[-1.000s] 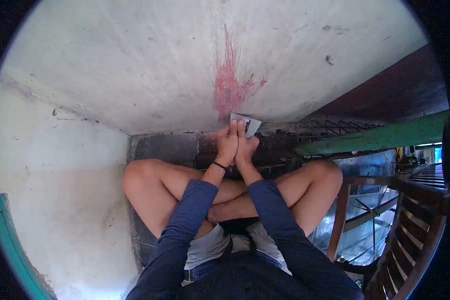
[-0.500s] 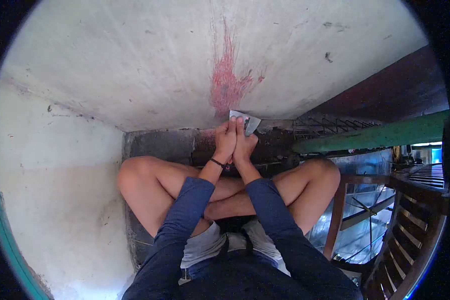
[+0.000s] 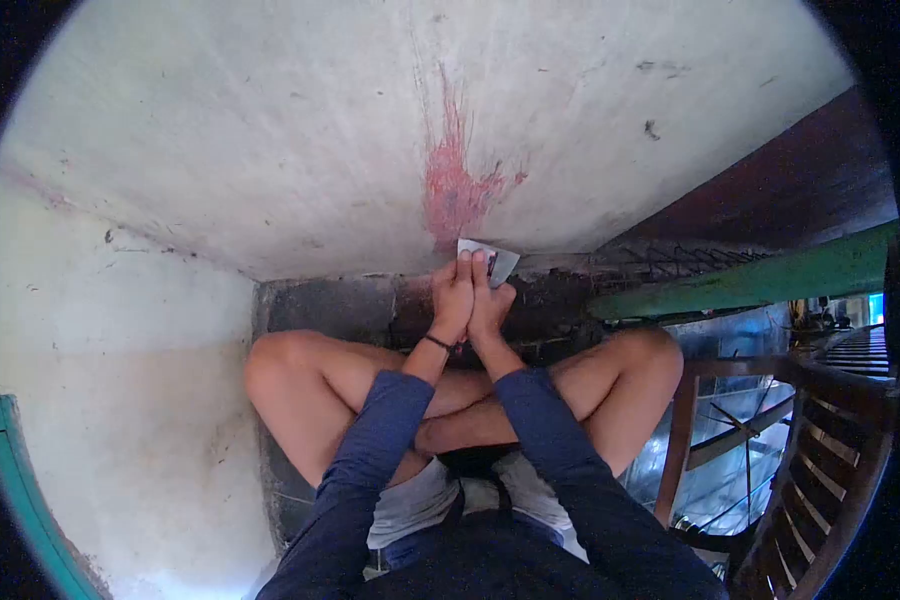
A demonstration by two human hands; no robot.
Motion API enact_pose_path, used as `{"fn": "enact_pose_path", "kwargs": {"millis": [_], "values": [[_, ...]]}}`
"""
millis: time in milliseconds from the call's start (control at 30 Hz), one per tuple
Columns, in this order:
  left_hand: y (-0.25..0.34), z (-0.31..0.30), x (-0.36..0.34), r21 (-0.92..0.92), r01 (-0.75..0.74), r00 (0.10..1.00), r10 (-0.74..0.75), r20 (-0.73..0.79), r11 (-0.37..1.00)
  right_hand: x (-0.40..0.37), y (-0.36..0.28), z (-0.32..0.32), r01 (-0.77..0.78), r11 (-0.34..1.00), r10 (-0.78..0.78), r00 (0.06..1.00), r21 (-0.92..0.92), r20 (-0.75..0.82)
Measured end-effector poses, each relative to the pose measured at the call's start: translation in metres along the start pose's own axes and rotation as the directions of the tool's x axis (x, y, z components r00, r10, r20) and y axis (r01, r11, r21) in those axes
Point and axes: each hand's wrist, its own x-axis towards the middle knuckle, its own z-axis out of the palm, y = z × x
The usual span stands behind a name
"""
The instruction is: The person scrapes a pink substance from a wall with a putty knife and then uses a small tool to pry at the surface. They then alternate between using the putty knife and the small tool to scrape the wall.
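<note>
My left hand (image 3: 452,303) and my right hand (image 3: 489,307) are pressed together around a scraper. Its flat, wide metal blade (image 3: 506,263) sticks out beyond my thumbs, tilted, with its upper edge at or very near the wall. Most of the handle is hidden inside my grip. Just above the blade, a scraped red patch (image 3: 457,185) with thin scratch lines shows on the pale wall (image 3: 300,130). A dark bracelet (image 3: 437,342) circles my left wrist.
My crossed legs (image 3: 305,385) rest on the dark tiled floor (image 3: 330,305). At right are a green pole (image 3: 740,285), thin metal rods (image 3: 680,260) and a brown slatted wooden chair (image 3: 820,450). A teal frame (image 3: 15,450) stands at left.
The whole view has tilted slightly upward, so wall, hands and legs sit lower in it. My hands keep the same grip on the scraper, close below the red patch.
</note>
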Motion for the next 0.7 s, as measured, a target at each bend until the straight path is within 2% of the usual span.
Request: {"fn": "enact_pose_path", "kwargs": {"millis": [67,167,267,333,367,433,467,567,633,700], "values": [[0.016,-0.001,-0.004,-0.035,0.045,0.999,-0.045,0.001,0.998,0.006,-0.006,0.001,-0.003,1.000,0.003,1.000,-0.009,0.015],[0.001,-0.002,-0.001,-0.024,0.001,1.000,-0.001,0.013,1.000,0.000,-0.012,-0.003,-0.044,0.999,0.044,0.998,-0.001,0.040],[0.028,-0.001,0.004,-0.155,-0.119,0.991,0.126,0.036,0.981,0.012,-0.009,0.004,0.014,0.999,-0.015,1.000,0.045,0.022],[0.037,-0.001,0.010,-0.134,-0.110,0.990,0.120,0.073,0.985,0.022,-0.004,0.007,0.081,0.995,-0.080,0.997,0.052,-0.005],[0.037,-0.003,0.004,-0.116,-0.088,0.991,0.099,0.093,0.989,0.018,0.003,0.003,0.032,0.999,-0.032,0.999,0.013,0.000],[0.014,0.001,-0.004,-0.079,-0.072,0.997,0.074,0.023,0.994,0.012,0.010,0.002,-0.059,0.997,0.059,0.998,-0.047,-0.005],[0.003,0.004,-0.002,-0.064,-0.070,0.998,0.069,-0.015,0.995,0.014,0.007,0.003,-0.049,0.998,0.049,0.999,-0.031,0.004],[0.027,0.005,0.002,-0.206,-0.062,0.995,0.076,0.064,0.977,0.015,-0.004,0.000,-0.025,0.999,0.024,0.999,0.032,0.026],[0.015,0.006,0.005,-0.129,-0.056,0.997,0.061,0.038,0.990,0.017,-0.003,0.002,-0.020,0.993,0.014,0.999,0.112,0.053],[0.011,0.002,0.000,-0.069,-0.043,0.999,0.044,0.011,0.997,0.008,-0.004,0.000,-0.029,1.000,0.029,1.000,0.005,0.010]]}}
